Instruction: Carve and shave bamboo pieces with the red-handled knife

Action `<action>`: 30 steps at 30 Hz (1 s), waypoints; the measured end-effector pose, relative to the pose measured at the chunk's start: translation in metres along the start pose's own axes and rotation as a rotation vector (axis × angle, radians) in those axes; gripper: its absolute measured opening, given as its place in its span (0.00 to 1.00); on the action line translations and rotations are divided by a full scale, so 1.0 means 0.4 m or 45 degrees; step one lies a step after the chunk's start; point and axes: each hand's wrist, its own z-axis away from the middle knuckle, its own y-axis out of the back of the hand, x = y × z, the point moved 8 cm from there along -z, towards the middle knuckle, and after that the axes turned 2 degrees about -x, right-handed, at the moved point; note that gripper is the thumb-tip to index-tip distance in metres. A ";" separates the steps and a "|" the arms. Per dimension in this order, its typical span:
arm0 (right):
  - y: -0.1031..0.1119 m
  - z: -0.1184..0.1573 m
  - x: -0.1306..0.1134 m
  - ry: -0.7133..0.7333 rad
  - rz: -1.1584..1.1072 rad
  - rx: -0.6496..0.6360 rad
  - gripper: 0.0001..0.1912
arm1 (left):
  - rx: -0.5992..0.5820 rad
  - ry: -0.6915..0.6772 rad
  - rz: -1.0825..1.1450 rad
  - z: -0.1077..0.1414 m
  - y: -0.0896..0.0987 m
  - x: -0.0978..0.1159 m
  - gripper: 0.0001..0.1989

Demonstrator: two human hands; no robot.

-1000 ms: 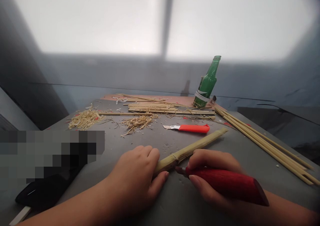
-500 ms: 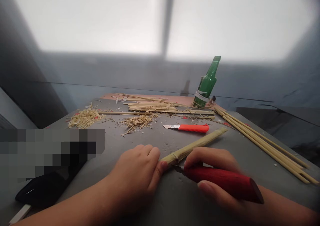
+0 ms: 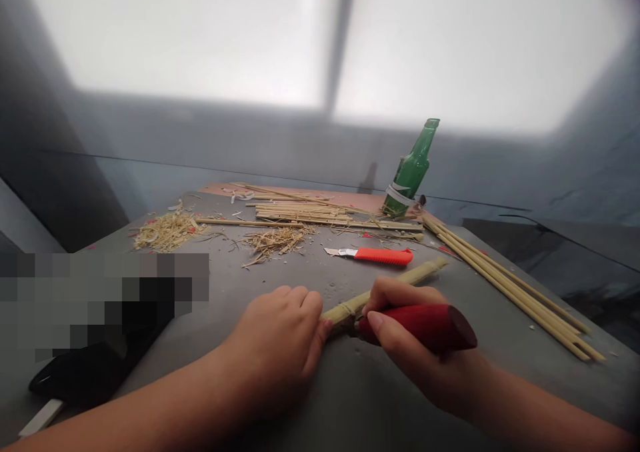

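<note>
My left hand (image 3: 283,335) is closed around the near end of a pale bamboo piece (image 3: 423,272), which slants away to the right over the table. A raised node shows on the bamboo just beyond my thumb. In my right hand (image 3: 415,359) is a carving knife (image 3: 425,325) with a thick dark-red wooden handle, gripped between thumb and fingers. Its short blade is at the bamboo's near side by the node, and the tip is mostly hidden. Beyond my hands lies an orange box cutter (image 3: 383,257) with its blade out.
Thin bamboo strips (image 3: 305,213) lie stacked at the back, with shavings (image 3: 167,231) heaped to their left. A green glass bottle (image 3: 410,169) leans at the back right. Long bamboo sticks (image 3: 505,285) run along the right edge. A black object (image 3: 83,375) sits at left beside a blurred patch.
My right hand has moved the knife up and left, bringing its blade against the bamboo by the node, and the thumb has closed onto the handle. My left hand stays on the bamboo.
</note>
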 end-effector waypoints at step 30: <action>-0.041 -0.114 -0.014 -0.179 -0.068 -0.139 0.13 | -0.001 -0.042 -0.056 0.003 -0.006 0.021 0.10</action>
